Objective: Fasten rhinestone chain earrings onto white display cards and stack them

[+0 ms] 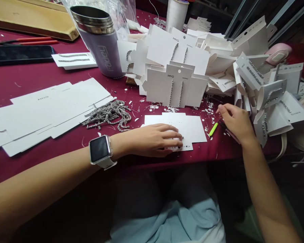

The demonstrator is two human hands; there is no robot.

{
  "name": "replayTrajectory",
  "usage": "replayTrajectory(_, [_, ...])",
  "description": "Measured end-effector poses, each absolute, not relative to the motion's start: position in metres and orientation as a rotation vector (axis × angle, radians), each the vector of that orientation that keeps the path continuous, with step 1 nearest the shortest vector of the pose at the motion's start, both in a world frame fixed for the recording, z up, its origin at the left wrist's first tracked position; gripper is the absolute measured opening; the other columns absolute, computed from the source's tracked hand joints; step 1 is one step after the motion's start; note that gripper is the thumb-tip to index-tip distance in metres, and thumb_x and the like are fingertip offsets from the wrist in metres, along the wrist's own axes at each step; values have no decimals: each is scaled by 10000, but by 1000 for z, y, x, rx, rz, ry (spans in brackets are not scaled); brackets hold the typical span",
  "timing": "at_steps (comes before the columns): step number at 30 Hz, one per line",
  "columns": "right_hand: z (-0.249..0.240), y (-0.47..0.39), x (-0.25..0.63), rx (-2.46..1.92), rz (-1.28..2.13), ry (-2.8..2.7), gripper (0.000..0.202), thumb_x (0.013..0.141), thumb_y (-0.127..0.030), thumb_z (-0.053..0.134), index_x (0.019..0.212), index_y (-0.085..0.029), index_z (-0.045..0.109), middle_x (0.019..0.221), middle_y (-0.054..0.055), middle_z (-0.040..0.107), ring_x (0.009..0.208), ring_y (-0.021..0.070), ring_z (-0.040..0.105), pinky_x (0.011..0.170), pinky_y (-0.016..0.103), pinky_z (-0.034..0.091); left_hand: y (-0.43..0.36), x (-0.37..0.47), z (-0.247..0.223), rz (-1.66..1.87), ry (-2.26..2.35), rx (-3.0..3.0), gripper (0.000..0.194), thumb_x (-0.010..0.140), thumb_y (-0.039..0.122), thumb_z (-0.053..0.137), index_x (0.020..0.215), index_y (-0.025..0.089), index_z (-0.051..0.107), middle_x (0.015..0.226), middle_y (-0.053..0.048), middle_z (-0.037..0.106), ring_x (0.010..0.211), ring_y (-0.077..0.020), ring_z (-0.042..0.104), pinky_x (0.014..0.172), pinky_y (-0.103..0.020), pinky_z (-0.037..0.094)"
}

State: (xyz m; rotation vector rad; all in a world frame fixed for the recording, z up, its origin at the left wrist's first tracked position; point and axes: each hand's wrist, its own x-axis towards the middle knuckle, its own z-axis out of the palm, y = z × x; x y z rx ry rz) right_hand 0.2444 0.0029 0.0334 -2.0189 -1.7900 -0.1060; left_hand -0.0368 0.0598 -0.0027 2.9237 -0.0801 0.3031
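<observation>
My left hand (pixel 158 140) lies with fingers stretched out over a flat white card blank (pixel 190 126), pressing it to the table. Small holes and print show on the card. To its right, my right hand (pixel 234 119) is closed, thumb and fingertips drawn together; what they hold, if anything, is hidden. Close under it lies a tool with a bright yellow-green end (pixel 213 129) and a dark part running toward the fingers. A heap of silver rhinestone chains (pixel 107 114) lies left of the card.
Behind the card stand white display cards (pixel 178 86) with chain earrings. Folded cards (pixel 276 94) pile up at right. Flat blanks (pixel 45 111) are stacked at left. A purple tumbler (pixel 101 47), a phone (pixel 20 54) and a wooden tray (pixel 32 18) sit farther back.
</observation>
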Motion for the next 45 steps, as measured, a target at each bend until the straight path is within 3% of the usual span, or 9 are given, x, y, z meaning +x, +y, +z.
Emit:
replayTrajectory(6, [24,39,285,-2044,-154,-1734,121,814,-263,498,829,-204,604,797,52,663,699,175,580,623,294,408,59,-38,-2,242,-73,2950,342,917,286,341,1226,211,466,1306,-22,485,1182,-221,418,1016,-357,325])
replayTrajectory(12, [28,47,280,-1930,-96,-1950,127,811,-239,490,846,-213,610,796,40,659,666,164,566,613,295,420,60,-40,3,218,-42,2907,372,897,261,380,1261,218,441,1329,12,474,1203,-211,404,1042,-325,292])
replayTrajectory(17, [28,46,281,-1915,-102,-1915,173,827,-175,452,897,-210,607,851,41,657,791,191,589,718,331,454,64,-39,8,209,-16,2825,400,882,300,423,1268,201,452,1319,22,488,1199,-196,435,1046,-284,301])
replayTrajectory(22, [18,42,280,-1918,-49,-1899,219,834,-142,430,947,-174,614,919,64,648,886,210,560,810,378,460,67,-40,13,237,10,2852,385,881,332,438,1247,218,482,1321,60,475,1214,-152,443,1106,-229,208])
replayTrajectory(29, [13,38,280,-1969,-191,-1890,272,838,-136,411,989,-181,633,940,85,619,928,233,514,833,423,449,69,-41,13,166,-20,2840,494,827,274,501,1310,237,406,1303,26,496,1234,-151,432,1088,-246,313])
replayTrajectory(34, [12,34,281,-2010,-263,-1817,276,816,-111,430,956,-185,656,909,74,642,883,235,532,810,424,460,68,-43,9,242,-70,2893,444,842,244,492,1282,222,444,1279,36,523,1202,-145,468,1105,-242,289])
replayTrajectory(39, [6,36,285,-2087,-227,-1820,326,799,-102,439,1042,-180,641,939,78,629,900,245,524,824,433,468,66,-46,8,324,-100,2967,366,874,270,445,1234,229,495,1264,64,535,1116,-137,527,1084,-217,299])
replayTrajectory(45, [4,39,280,-2017,-158,-1926,334,822,-128,431,1089,-202,618,999,76,588,945,234,487,877,432,449,61,-55,3,441,87,2896,448,880,237,437,1325,260,387,1070,57,659,973,-134,583,999,-239,379])
